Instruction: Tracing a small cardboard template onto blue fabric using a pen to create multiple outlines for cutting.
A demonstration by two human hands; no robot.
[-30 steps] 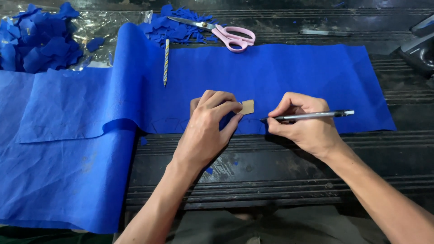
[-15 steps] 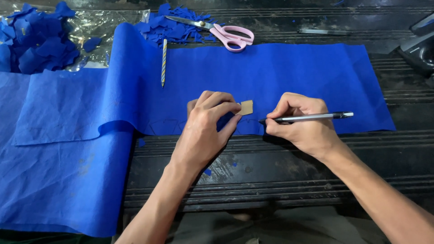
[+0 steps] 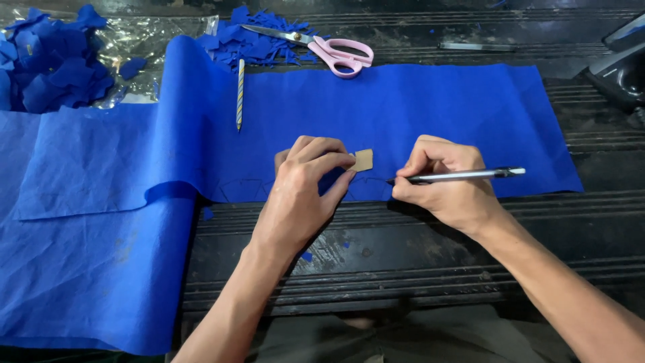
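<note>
A long sheet of blue fabric lies across a dark workbench. My left hand presses a small tan cardboard template flat on the fabric near its front edge; only the template's right corner shows past my fingers. My right hand grips a silver pen, its tip on the fabric just right of the template. Faint drawn outlines show on the fabric left of my left hand.
Pink-handled scissors lie at the back beside a heap of blue fabric scraps. A striped pencil rests on the fabric. More blue cut pieces sit on clear plastic at the back left. A dark machine stands at the right edge.
Both hands stay in place on the template and pen, with only a slight shift of the view.
</note>
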